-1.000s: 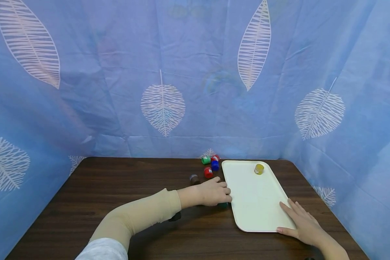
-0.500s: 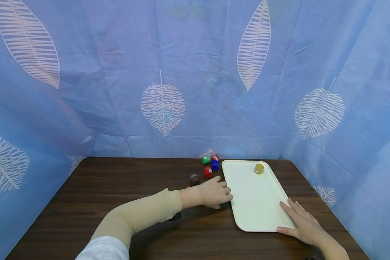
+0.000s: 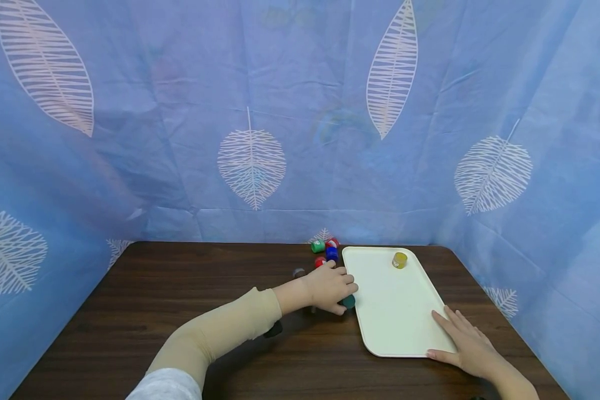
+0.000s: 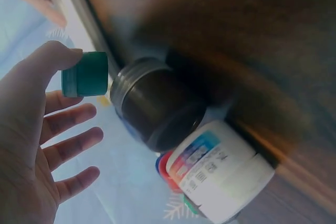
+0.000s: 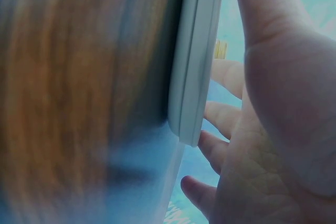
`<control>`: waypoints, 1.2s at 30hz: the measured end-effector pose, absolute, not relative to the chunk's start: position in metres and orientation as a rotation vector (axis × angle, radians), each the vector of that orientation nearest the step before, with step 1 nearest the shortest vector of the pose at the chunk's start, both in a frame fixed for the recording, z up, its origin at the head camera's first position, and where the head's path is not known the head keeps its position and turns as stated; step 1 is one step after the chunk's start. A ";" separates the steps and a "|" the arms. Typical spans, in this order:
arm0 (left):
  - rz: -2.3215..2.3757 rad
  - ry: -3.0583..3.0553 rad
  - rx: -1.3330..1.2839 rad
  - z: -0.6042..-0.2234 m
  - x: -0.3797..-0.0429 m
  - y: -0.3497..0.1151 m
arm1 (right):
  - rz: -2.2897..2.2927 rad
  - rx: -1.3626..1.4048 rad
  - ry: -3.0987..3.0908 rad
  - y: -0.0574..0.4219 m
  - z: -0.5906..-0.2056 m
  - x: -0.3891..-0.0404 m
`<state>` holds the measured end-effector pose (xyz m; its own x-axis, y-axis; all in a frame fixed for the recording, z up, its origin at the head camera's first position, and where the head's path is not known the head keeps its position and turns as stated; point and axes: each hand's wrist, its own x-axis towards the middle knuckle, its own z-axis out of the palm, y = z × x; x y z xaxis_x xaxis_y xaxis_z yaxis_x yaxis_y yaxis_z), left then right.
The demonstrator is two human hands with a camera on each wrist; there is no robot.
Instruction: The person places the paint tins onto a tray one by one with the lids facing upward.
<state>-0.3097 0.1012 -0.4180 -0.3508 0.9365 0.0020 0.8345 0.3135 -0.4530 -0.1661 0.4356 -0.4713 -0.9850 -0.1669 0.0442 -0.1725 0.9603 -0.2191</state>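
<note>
My left hand (image 3: 330, 286) pinches a small teal paint jar (image 4: 92, 74) between thumb and index finger, the other fingers spread apart. In the head view the jar overlaps the left rim of a white tray (image 3: 392, 316). Just past that hand in the left wrist view stand a dark brown jar (image 4: 157, 108) and a white labelled jar (image 4: 220, 171). My right hand (image 3: 472, 344) rests with spread fingers on the tray's near right edge. A yellow jar (image 3: 399, 260) sits on the tray toward its far end.
Beyond the left hand, a red jar (image 3: 320, 261), a blue jar (image 3: 332, 253), a green jar (image 3: 318, 246) and another red jar (image 3: 332, 242) cluster left of the tray. The dark wooden table (image 3: 155, 294) ends at a blue leaf-print curtain (image 3: 300, 166).
My left hand has shifted slightly away from me, now partly covering the near red jar and the brown jar. The teal jar shows more clearly beside the tray. My right hand stays put.
</note>
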 end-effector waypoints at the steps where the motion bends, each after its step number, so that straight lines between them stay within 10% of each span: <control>1: 0.538 -2.317 -1.595 -0.417 -0.311 0.101 | 0.350 0.267 -3.084 0.436 -0.471 -0.166; 36: -0.101 -2.711 -1.255 -0.417 -0.356 0.164 | 0.350 0.263 -3.074 0.436 -0.472 -0.165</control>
